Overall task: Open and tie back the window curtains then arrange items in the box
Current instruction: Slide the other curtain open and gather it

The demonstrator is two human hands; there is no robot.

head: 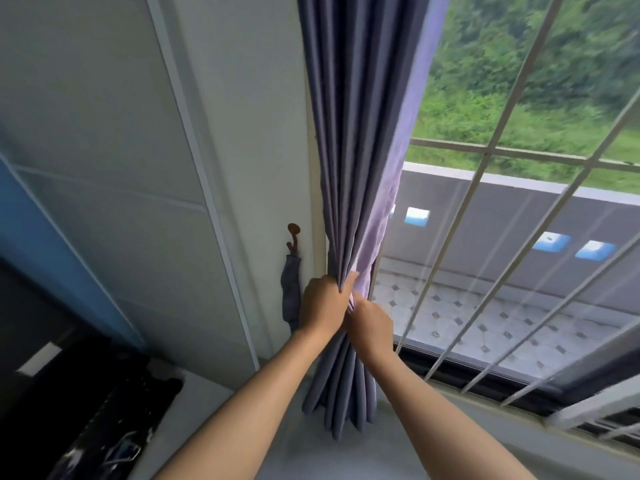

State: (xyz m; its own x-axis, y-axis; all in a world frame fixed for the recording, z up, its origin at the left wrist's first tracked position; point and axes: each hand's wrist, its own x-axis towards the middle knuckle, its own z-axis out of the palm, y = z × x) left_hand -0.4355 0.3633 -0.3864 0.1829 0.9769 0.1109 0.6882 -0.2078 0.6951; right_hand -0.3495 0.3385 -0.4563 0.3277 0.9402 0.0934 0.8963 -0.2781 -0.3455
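A grey-purple curtain (pixel 356 140) hangs gathered into tight folds at the left side of the window. My left hand (pixel 322 304) clutches the bunched folds from the left, thumb on the fabric. My right hand (pixel 372 325) grips the same bundle just below and to the right. Below my hands the curtain's lower end (pixel 341 400) fans out onto the sill. A matching tie-back strap (pixel 291 296) dangles from a brown wall hook (pixel 293 237) just left of my left hand. No box is in view.
White window bars (pixel 485 157) cross the glass on the right, with a tiled balcony and greenery beyond. A pale wall panel (pixel 214 168) stands left of the curtain. Dark equipment (pixel 114 410) sits at the lower left beside the grey sill (pixel 311 455).
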